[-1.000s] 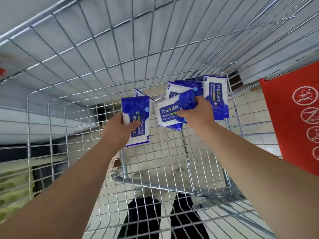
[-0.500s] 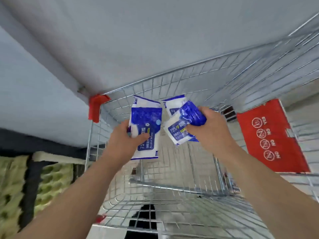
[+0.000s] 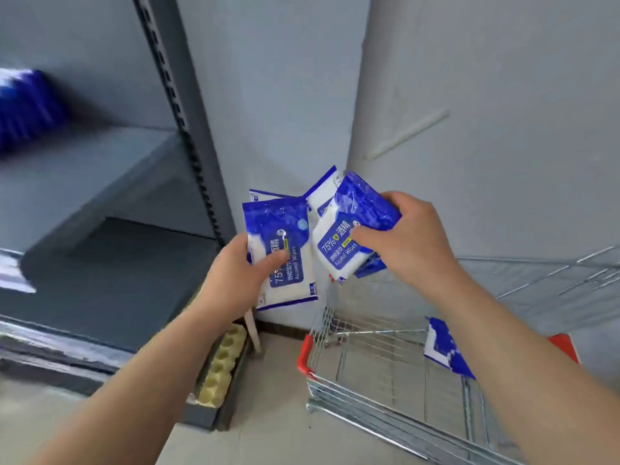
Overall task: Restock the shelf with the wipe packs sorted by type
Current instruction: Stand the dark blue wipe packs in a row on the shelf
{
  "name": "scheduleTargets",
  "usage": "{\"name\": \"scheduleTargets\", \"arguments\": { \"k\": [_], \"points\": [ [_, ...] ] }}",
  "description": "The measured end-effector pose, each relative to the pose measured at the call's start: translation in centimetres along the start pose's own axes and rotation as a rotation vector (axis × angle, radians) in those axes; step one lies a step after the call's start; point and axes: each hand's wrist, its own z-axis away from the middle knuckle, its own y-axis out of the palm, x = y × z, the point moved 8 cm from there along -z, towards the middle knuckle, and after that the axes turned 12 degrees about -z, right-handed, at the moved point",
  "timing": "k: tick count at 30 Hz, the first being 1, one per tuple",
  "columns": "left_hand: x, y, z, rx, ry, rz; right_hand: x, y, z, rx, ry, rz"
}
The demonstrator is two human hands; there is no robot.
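- Head view: both hands are raised in front of a grey wall corner, each with a handful of blue-and-white soft plastic wipe packs.
- The left hand (image 3: 241, 280) has its grip closed on a small stack of packs (image 3: 278, 223). The thumb lies across the front label and the fingers are hidden behind. A second pack's top edge shows behind the front one.
- The right hand (image 3: 412, 239) has its grip curled round a fanned bunch of packs (image 3: 335, 250), with the thumb on the label. I count at least two, possibly three.
- The grey metal shelf board (image 3: 110, 162) lies up and to the left of both hands, past the slotted upright (image 3: 181, 112). The left hand is the nearer one, so I judge its stack goes in first.
- The left stack's long axis stands nearly upright. The right bunch leans over to the right and would need straightening.
- A blurred blue mass (image 3: 25, 109) at the shelf's far left looks like packs already stocked.
- The front labels read "75%" and "Alcohol Wipes" beside Chinese characters. All the visible packs look like the same type.
- One more blue-and-white pack (image 3: 443, 347) lies in the wire shopping trolley (image 3: 335, 391) below the right forearm.
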Motion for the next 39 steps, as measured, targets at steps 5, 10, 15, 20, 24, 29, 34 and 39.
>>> {"name": "scheduleTargets", "arguments": {
  "k": [5, 10, 15, 20, 24, 29, 34, 39],
  "points": [
    [0.7, -13.4, 1.6, -0.122, 0.052, 0.074, 9.0, 9.6, 0.2, 0.048, -0.085, -0.065],
    [4.2, -26.7, 1.7, -0.169, 0.03, 0.014, 14.6, 20.8, 0.3, 0.084, -0.049, -0.225],
    [8.3, -38.2, 0.5, -0.195, -0.029, -0.181, 16.7, 30.7, -0.6, 0.066, -0.015, -0.223],
    [10.8, -45.3, -3.3, -0.176, 0.019, -0.168, 15.5, 37.2, -3.5, 0.044, 0.074, -0.156],
    [12.3, -47.8, -7.1, -0.136, 0.024, -0.151, 13.7, 40.7, -6.7, 0.077, 0.137, -0.078],
    [13.3, -49.0, -11.9, -0.103, 0.056, -0.144, 12.2, 42.9, -10.8, 0.082, 0.108, 0.182],
    [13.0, -48.9, -14.9, -0.026, 0.078, -0.128, 13.7, 45.2, -12.4, 0.184, 0.012, 0.513],
    [12.3, -48.3, -16.3, 0.074, 0.153, -0.091, 17.4, 50.3, -12.0, 0.346, -0.039, 0.112]
  ]
}}
